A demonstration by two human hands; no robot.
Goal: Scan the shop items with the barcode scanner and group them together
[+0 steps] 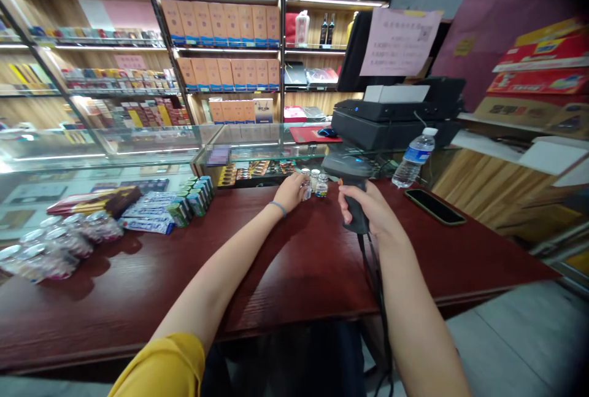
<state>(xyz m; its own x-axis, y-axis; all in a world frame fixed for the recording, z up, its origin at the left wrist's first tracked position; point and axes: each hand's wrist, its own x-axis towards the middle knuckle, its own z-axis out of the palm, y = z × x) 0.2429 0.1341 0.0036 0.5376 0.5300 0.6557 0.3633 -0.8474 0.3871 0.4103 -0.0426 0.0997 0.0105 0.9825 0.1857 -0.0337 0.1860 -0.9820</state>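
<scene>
My right hand (pixel 368 204) is wrapped round the handle of a black barcode scanner (pixel 352 167), raised above the dark red tabletop (pixel 294 262). A cord hangs from the bottom of the grip. My left hand (pixel 291 189) reaches to the back of the table, its fingers closed on a small clear jar (pixel 305 191), partly hidden by them. Right beside it stand other small jars (pixel 321 187) with pale lids. The scanner's head is just to the right of this group, apart from it.
Packs of tubes (pixel 148 208), green boxes (pixel 193 197) and several larger jars (pixel 64 240) line the left. A water bottle (pixel 415 158) and a phone (pixel 435 206) lie to the right. A glass counter (pixel 257 136) and a black cash register (pixel 391 121) stand behind.
</scene>
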